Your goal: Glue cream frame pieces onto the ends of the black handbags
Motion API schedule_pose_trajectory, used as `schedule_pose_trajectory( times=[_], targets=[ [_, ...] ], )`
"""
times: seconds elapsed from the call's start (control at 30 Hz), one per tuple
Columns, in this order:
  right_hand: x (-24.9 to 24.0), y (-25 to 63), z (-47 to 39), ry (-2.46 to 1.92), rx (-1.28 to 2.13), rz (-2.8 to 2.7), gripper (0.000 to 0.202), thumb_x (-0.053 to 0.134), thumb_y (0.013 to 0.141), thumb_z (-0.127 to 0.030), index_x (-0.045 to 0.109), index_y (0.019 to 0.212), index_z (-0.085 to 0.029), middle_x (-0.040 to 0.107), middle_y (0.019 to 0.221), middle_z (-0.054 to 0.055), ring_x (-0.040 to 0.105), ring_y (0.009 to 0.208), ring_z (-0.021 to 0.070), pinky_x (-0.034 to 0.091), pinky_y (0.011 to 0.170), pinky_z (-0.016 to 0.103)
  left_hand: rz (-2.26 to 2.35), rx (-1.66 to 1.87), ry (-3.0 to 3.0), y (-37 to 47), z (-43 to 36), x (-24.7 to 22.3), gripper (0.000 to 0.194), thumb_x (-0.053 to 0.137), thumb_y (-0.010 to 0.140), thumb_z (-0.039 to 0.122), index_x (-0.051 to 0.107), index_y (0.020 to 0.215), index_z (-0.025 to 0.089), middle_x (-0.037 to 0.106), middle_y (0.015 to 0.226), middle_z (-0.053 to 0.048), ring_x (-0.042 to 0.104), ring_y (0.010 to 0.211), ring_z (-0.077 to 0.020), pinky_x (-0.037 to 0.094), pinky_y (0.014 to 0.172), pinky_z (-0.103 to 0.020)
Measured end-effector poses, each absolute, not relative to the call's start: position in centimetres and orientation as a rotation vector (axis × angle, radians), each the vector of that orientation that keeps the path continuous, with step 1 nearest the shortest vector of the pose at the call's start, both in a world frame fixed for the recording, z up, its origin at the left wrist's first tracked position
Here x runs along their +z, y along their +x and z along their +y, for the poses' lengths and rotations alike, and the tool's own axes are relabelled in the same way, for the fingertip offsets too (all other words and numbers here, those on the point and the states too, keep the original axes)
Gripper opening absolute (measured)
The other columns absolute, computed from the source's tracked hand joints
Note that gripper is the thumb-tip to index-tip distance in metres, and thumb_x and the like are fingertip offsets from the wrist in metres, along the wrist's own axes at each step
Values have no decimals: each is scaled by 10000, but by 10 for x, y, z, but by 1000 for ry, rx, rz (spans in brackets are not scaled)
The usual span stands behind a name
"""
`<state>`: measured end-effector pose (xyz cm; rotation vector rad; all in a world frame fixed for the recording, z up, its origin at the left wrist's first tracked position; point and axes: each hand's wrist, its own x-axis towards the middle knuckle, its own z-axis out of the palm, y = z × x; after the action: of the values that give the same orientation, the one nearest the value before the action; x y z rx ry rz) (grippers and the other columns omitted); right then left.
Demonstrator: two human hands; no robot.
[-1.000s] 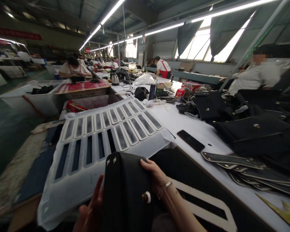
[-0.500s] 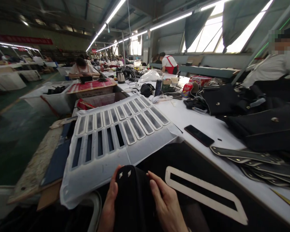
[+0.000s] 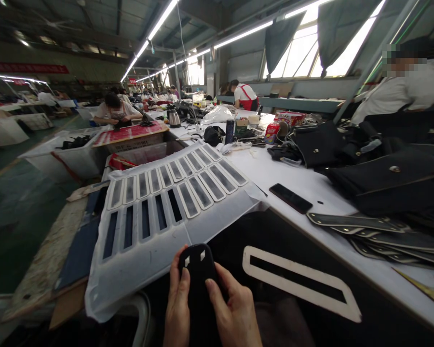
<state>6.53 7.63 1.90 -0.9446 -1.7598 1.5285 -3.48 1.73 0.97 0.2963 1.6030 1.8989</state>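
Observation:
A black rounded piece with two small pale marks near its top end is held upright at the bottom centre. My left hand grips its left edge, thumb on the front face. My right hand holds the right edge, its thumb also on the face. To the right, a pale frame with a long slot lies on black material. Beyond my hands a white sheet bears rows of long pale-rimmed frames, and dark slots show in its lower left part.
A phone lies on the white table. Black strips and black bags are piled at the right. Boards stick out at the left. Several people sit or stand farther off, one at the right.
Both hands have turned the black piece so its marked face points more toward the camera, and both thumbs now rest on that face. The whole view has shifted slightly.

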Motion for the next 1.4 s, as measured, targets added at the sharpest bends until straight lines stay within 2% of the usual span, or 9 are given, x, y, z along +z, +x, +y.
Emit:
schedule_pose_trajectory(
  times=[0.13, 0.33, 0.5, 0.6, 0.73, 0.9, 1.07, 1.2, 1.4],
  targets=[
    [20, 68, 70, -957, 1526, -1604, 383, 560, 903, -466, 706, 1140, -202, 757, 1064, 105, 724, 948, 276, 582, 760, 281, 1514, 1919, 234, -29, 18, 12, 560, 627, 844, 572, 530, 1332, 314, 568, 1388, -33, 455, 1340, -286, 322, 1142, -351],
    [11, 76, 69, -931, 1749, -1278, 393, 700, 811, -497, 730, 1073, -205, 759, 1043, 97, 711, 951, 276, 566, 835, 316, 1110, 1905, 118, -30, 17, 6, 559, 558, 873, 608, 537, 1322, 276, 639, 1283, -88, 565, 1221, -313, 459, 1035, -425],
    [-1, 85, 70, -927, 1937, -1066, 572, 751, 772, -503, 654, 1253, -209, 755, 1066, 99, 714, 960, 290, 584, 838, 364, 1213, 1956, 353, -24, 14, -12, 500, 560, 898, 557, 559, 1343, 330, 478, 1490, -15, 352, 1413, -271, 287, 1178, -377],
    [-8, 89, 67, -955, 1836, -1143, 563, 723, 799, -507, 637, 1285, -235, 694, 1234, 79, 634, 1157, 293, 490, 1034, 400, 1242, 2003, 453, -17, 11, -22, 484, 458, 954, 539, 457, 1416, 397, 326, 1579, 65, 197, 1478, -224, 182, 1219, -364],
    [-17, 94, 62, -986, 1642, -1340, 571, 685, 830, -512, 591, 1337, -266, 619, 1347, 47, 545, 1276, 271, 403, 1116, 381, 1268, 1913, 652, -16, 7, -25, 525, 343, 980, 554, 317, 1486, 412, 229, 1616, 71, 181, 1483, -232, 181, 1220, -391],
    [-23, 98, 61, -989, 1693, -1231, 572, 717, 801, -518, 624, 1301, -256, 629, 1331, 59, 567, 1251, 273, 471, 1055, 347, 1488, 1755, 801, -14, 4, -24, 568, 384, 990, 477, 214, 1524, 385, 172, 1631, 54, 153, 1489, -231, 105, 1231, -419],
    [-26, 102, 61, -1061, 1686, -1147, 630, 746, 758, -548, 640, 1283, -216, 677, 1255, 94, 643, 1146, 302, 538, 979, 368, 1571, 1689, 827, 2, -7, -38, 657, 375, 965, 548, 141, 1546, 349, 169, 1633, 27, 152, 1489, -254, 99, 1232, -435],
    [-26, 104, 64, -1113, 1683, -1208, 578, 755, 735, -561, 713, 1164, -175, 717, 1175, 110, 664, 1105, 315, 569, 924, 356, 1608, 1641, 813, 10, -16, -43, 628, 324, 981, 531, 125, 1548, 347, 124, 1639, 50, 73, 1502, -236, 39, 1234, -442],
    [-27, 100, 63, -1040, 1798, -1100, 543, 780, 711, -558, 730, 1108, -191, 744, 1108, 117, 688, 1052, 304, 561, 913, 352, 1656, 1664, 844, -11, -3, -25, 606, 363, 974, 530, 224, 1526, 321, 197, 1626, 18, 147, 1489, -238, 77, 1228, -416]
  ],
)
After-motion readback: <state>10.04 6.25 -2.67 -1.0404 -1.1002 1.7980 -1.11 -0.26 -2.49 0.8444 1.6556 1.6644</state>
